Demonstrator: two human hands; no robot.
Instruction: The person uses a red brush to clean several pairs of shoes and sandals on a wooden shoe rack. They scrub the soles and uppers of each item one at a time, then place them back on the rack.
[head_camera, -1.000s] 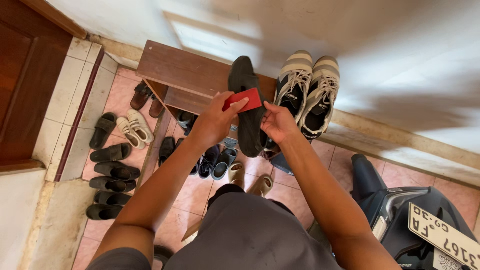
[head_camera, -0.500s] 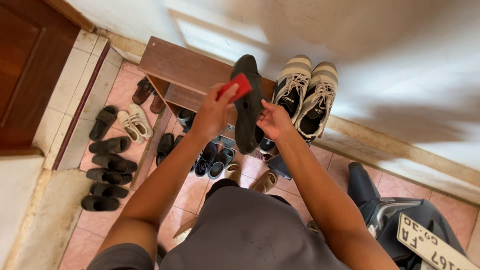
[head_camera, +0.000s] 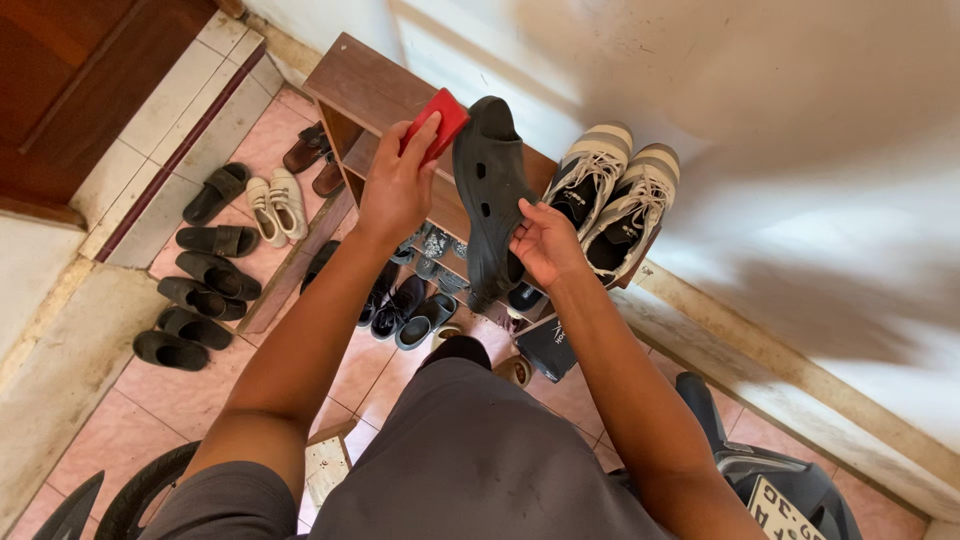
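My right hand (head_camera: 543, 243) grips a black clog-style shoe (head_camera: 487, 195) by its heel end, holding it up over the wooden shoe rack (head_camera: 352, 84). My left hand (head_camera: 396, 188) holds a red block (head_camera: 437, 122), like a sponge or brush, against the shoe's left side near the toe. A pair of grey-and-white striped lace-up sneakers (head_camera: 610, 196) sits on the rack's top, just right of the shoe.
Black slides (head_camera: 196, 298) and white sandals (head_camera: 276, 203) lie on the pink tiled floor at left. Dark shoes (head_camera: 402, 305) sit under the rack, a black box (head_camera: 548, 346) beside them. A wooden door (head_camera: 90, 60) is top left, a scooter (head_camera: 770, 480) bottom right.
The red block has slid from the middle of the shoe toward its toe and left side. The shoe has turned to show its side holes. The camera view has shifted right and down.
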